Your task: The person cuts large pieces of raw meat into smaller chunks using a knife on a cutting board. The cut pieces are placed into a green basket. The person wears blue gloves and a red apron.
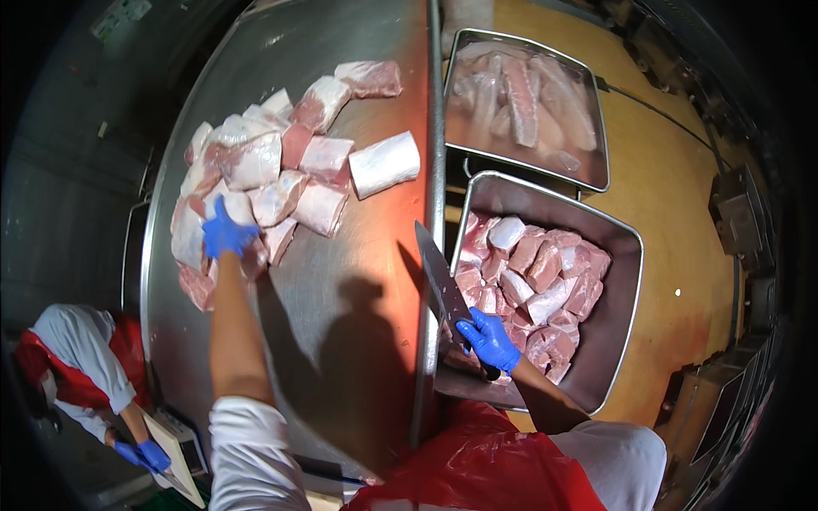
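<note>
My left hand [227, 228], in a blue glove, rests on a pile of pale pink meat pieces [253, 159] at the left of the steel table [341, 255], its fingers spread. In my right hand [492, 342], also gloved in blue, is a large knife [439, 277], held by its handle with the blade pointing forward along the table's right edge, beside a deep steel bin [630, 307] full of cut meat chunks [545, 264]. A separate white-topped piece [384, 164] lies at the pile's right end.
Behind the bin stands a steel tray [601, 111] with long meat strips [521, 98] in pinkish liquid. At the lower left a co-worker [89, 358] in a red apron has blue-gloved hands on a pale board [176, 456]. Metal equipment [737, 217] lines the yellow floor's right side.
</note>
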A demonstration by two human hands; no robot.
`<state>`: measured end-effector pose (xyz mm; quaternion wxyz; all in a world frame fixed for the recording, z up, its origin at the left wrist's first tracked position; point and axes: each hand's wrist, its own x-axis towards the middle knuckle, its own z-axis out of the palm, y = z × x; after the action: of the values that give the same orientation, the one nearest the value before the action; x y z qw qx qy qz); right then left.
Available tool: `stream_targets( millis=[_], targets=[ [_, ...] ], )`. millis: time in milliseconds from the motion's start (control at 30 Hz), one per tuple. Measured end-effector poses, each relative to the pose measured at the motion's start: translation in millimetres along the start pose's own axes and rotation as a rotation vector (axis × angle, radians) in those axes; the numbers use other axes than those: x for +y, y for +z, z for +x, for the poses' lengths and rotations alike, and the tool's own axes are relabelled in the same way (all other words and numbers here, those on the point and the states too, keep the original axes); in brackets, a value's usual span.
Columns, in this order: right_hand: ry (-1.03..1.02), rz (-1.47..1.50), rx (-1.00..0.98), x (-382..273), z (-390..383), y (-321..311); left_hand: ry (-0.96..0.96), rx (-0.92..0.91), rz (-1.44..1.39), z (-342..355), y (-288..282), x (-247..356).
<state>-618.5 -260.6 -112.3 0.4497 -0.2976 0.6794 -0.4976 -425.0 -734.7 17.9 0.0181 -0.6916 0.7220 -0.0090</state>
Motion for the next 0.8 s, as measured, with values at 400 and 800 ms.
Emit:
stream_targets(
  millis=[400, 800],
  targets=[
    [-0.048, -0.042, -0.04, -15.3, -59.0, -16.2, -0.137, -0.09, -0.011, -162.5, 100.7, -1.9],
    [-0.144, -0.09, -0.024, -23.6, -117.5, 5.1, -0.188, -0.415, -1.584, -234.7, 220.9, -176.7]
  ],
)
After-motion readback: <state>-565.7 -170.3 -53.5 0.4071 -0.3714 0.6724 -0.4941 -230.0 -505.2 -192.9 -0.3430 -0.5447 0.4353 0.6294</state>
